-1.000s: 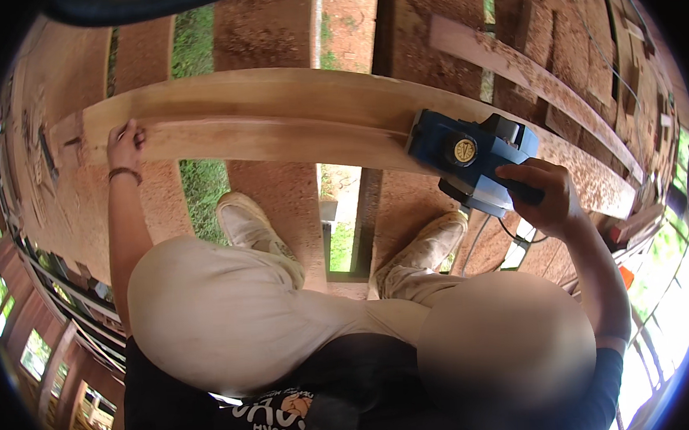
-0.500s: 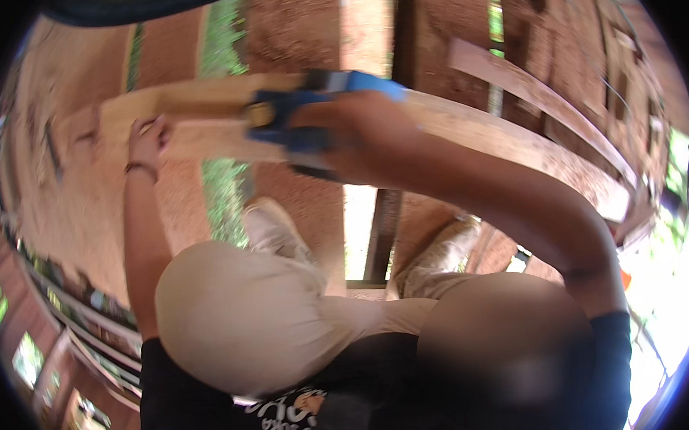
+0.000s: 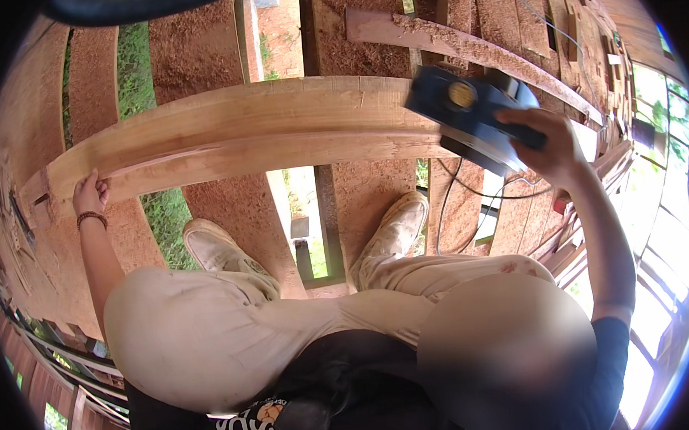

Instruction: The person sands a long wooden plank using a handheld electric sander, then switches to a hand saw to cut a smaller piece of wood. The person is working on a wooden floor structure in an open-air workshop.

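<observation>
Head: planer point(image 3: 476, 118) in right hand point(image 3: 547, 144)

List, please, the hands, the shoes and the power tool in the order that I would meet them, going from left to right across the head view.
Left hand → left shoe → right shoe → blue electric planer → right hand, gripping the planer's handle.

Unseen underside of the planer point(image 3: 489, 112)
</observation>
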`<move>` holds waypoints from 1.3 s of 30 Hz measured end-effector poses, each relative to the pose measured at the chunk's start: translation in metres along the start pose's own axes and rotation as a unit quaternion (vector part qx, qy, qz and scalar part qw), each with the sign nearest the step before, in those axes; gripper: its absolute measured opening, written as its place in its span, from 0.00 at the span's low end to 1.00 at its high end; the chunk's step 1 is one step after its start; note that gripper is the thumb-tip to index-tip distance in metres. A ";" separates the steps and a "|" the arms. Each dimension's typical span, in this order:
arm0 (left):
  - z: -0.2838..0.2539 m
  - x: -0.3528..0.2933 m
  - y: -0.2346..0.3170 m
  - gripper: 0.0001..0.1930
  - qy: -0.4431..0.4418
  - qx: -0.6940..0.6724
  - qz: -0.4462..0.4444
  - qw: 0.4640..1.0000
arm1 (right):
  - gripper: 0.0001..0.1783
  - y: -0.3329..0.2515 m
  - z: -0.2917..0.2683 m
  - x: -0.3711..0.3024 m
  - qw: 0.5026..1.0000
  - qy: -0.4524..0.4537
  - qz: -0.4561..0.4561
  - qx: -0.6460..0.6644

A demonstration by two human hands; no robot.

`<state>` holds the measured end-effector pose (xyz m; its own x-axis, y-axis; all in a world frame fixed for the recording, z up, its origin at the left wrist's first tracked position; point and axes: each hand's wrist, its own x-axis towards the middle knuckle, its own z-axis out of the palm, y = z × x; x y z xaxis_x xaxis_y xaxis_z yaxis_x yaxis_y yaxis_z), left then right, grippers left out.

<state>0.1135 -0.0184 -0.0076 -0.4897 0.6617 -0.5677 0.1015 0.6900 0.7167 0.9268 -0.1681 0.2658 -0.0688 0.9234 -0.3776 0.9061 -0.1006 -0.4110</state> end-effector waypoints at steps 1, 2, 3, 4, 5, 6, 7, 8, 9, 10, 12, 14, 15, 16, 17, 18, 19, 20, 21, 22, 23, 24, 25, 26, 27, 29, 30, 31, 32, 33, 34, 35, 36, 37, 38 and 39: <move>0.012 -0.010 0.006 0.10 0.009 0.003 -0.006 1.000 | 0.24 0.015 -0.004 -0.015 1.000 0.006 -0.015 -0.017; 0.010 -0.020 0.014 0.10 0.026 0.006 -0.010 1.000 | 0.25 0.029 -0.005 -0.026 0.999 0.013 -0.037 -0.029; 0.007 -0.021 0.015 0.10 0.046 0.007 -0.013 0.999 | 0.24 0.042 -0.005 -0.037 0.999 0.001 -0.007 -0.031; 0.005 -0.022 0.015 0.10 0.066 0.008 -0.016 0.998 | 0.24 0.056 -0.003 -0.046 0.999 -0.003 -0.016 -0.027; 0.004 -0.020 0.015 0.10 0.084 0.011 -0.017 0.996 | 0.24 0.071 0.003 -0.055 0.999 -0.006 -0.023 -0.022; 0.001 -0.019 0.014 0.10 0.087 0.008 -0.016 0.996 | 0.25 0.081 0.011 -0.062 0.999 0.002 -0.031 -0.007; -0.001 -0.018 0.013 0.10 0.089 0.004 -0.014 0.996 | 0.25 0.089 0.018 -0.067 0.999 0.009 -0.038 0.007; 0.000 -0.017 0.011 0.10 0.089 -0.001 -0.015 0.996 | 0.26 0.092 0.020 -0.070 0.999 0.001 -0.041 0.018; 0.001 -0.016 0.010 0.10 0.095 -0.008 -0.014 0.995 | 0.26 0.096 0.024 -0.071 0.998 0.007 -0.050 0.025; 0.002 -0.014 0.009 0.10 0.101 -0.016 -0.014 0.995 | 0.25 0.100 0.030 -0.071 0.998 0.014 -0.059 0.032; -0.005 -0.009 0.009 0.10 0.102 -0.029 -0.007 0.994 | 0.25 0.103 0.042 -0.067 0.995 0.041 -0.074 0.053; -0.006 -0.009 0.010 0.11 0.085 -0.041 -0.003 0.996 | 0.25 0.100 0.043 -0.060 0.995 0.029 -0.083 0.049; -0.003 -0.010 0.011 0.11 0.099 -0.022 -0.003 0.995 | 0.25 0.097 0.042 -0.056 0.995 0.022 -0.087 0.044; -0.001 -0.011 0.011 0.11 0.113 -0.004 -0.004 0.994 | 0.24 0.094 0.044 -0.053 0.994 0.018 -0.093 0.045; 0.011 -0.014 0.011 0.11 0.123 0.011 -0.006 0.992 | 0.24 0.089 0.042 -0.049 0.994 0.016 -0.098 0.040; 0.015 -0.017 0.011 0.11 0.122 0.009 0.002 0.992 | 0.24 0.084 0.042 -0.043 0.993 0.013 -0.106 0.039; 0.019 -0.019 0.012 0.12 0.122 0.006 0.009 0.993 | 0.23 0.078 0.043 -0.037 0.993 0.011 -0.112 0.040; 0.015 -0.021 0.013 0.12 0.126 0.005 0.017 0.992 | 0.23 0.071 0.045 -0.030 0.992 0.008 -0.121 0.044; 0.011 -0.022 0.014 0.12 0.112 0.009 0.019 0.993 | 0.23 0.063 0.047 -0.022 0.990 0.005 -0.131 0.049; 0.008 -0.022 0.014 0.11 0.099 0.013 0.021 0.995 | 0.22 0.055 0.049 -0.013 0.989 0.004 -0.143 0.042; 0.004 -0.023 0.013 0.11 0.088 0.015 0.022 0.996 | 0.21 0.044 0.051 -0.003 0.988 -0.003 -0.149 0.046; 0.030 -0.039 0.014 0.10 0.110 0.003 0.031 0.993 | 0.21 0.032 0.051 0.003 0.988 -0.009 -0.147 0.043; 0.028 -0.045 0.015 0.09 0.108 -0.007 0.033 0.994 | 0.21 0.020 0.055 0.014 0.986 -0.016 -0.158 0.050; 0.021 -0.046 0.018 0.08 0.109 -0.015 0.038 0.993 | 0.21 0.007 0.061 0.023 0.985 -0.014 -0.162 0.055; 0.021 -0.048 0.020 0.08 0.098 -0.007 0.038 0.994 | 0.21 -0.009 0.065 0.030 0.985 -0.018 -0.164 0.058; 0.025 -0.048 0.023 0.09 0.085 -0.007 0.038 0.996 | 0.21 -0.042 0.072 0.044 0.984 -0.024 -0.163 0.063; 0.028 -0.048 0.020 0.09 0.080 -0.018 0.037 0.996 | 0.23 -0.057 0.076 0.051 0.984 -0.036 -0.159 0.076; 0.033 -0.056 0.022 0.09 0.093 -0.015 0.035 0.995 | 0.23 -0.074 0.083 0.059 0.981 -0.038 -0.173 0.081; 0.043 -0.067 0.028 0.09 0.103 -0.015 0.033 0.994 | 0.23 -0.093 0.089 0.067 0.978 -0.038 -0.186 0.083; 0.048 -0.074 0.033 0.10 0.113 -0.015 0.031 0.993 | 0.24 -0.113 0.095 0.076 0.976 -0.038 -0.199 0.084; 0.043 -0.079 0.034 0.10 0.117 -0.022 0.036 0.992 | 0.26 -0.132 0.102 0.086 0.975 -0.057 -0.199 0.079; 0.041 -0.082 0.034 0.10 0.115 -0.032 0.039 0.992 | 0.25 -0.152 0.110 0.094 0.971 -0.055 -0.219 0.081; 0.039 -0.082 0.033 0.10 0.111 -0.041 0.044 0.992 | 0.24 -0.170 0.119 0.103 0.966 -0.053 -0.239 0.084; 0.038 -0.082 0.032 0.10 0.103 -0.043 0.045 0.993 | 0.24 -0.189 0.127 0.110 0.961 -0.051 -0.257 0.088; 0.031 -0.082 0.030 0.10 0.099 -0.045 0.044 0.993 | 0.25 -0.210 0.134 0.118 0.956 -0.052 -0.275 0.087; 0.035 -0.083 0.032 0.10 0.087 -0.047 0.045 0.994 | 0.25 -0.227 0.139 0.124 0.953 -0.050 -0.286 0.083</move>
<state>0.1876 -0.0414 0.0486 -0.6256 0.6532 -0.4266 0.0738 0.5939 0.8011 0.6544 -0.0822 0.1974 -0.5787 0.8058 -0.1256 0.6307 0.3446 -0.6953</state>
